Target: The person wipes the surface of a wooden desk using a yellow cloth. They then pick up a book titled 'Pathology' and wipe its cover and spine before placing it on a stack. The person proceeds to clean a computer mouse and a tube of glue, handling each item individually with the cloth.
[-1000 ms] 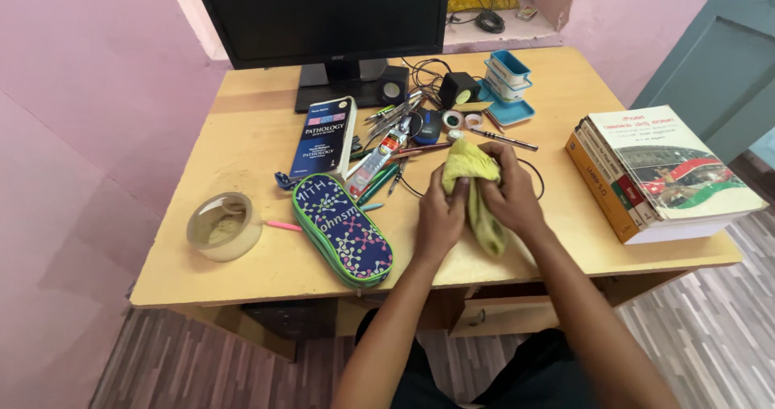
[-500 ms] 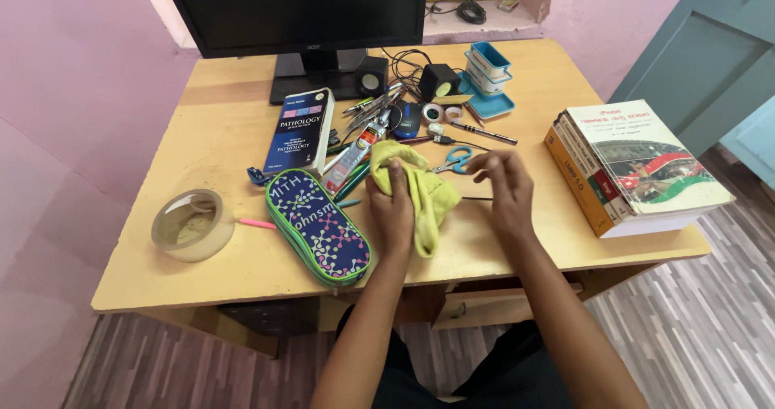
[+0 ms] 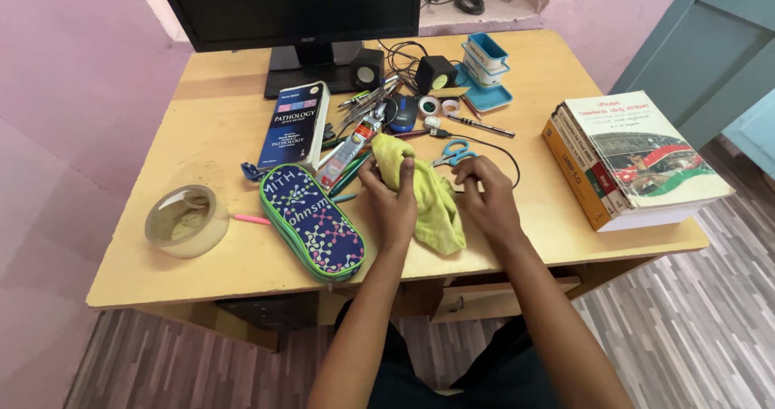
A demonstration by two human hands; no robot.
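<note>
Yellow cloth (image 3: 436,203), navy dotted pencil case (image 3: 313,221)

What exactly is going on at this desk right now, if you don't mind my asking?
A person sits at a cluttered wooden desk. The left hand grips a yellow cloth that drapes onto the desk. The right hand rests beside the cloth, near a thin black cable and blue-handled scissors. A patterned pencil case, pens, a tape roll, books and a monitor surround them.
</note>
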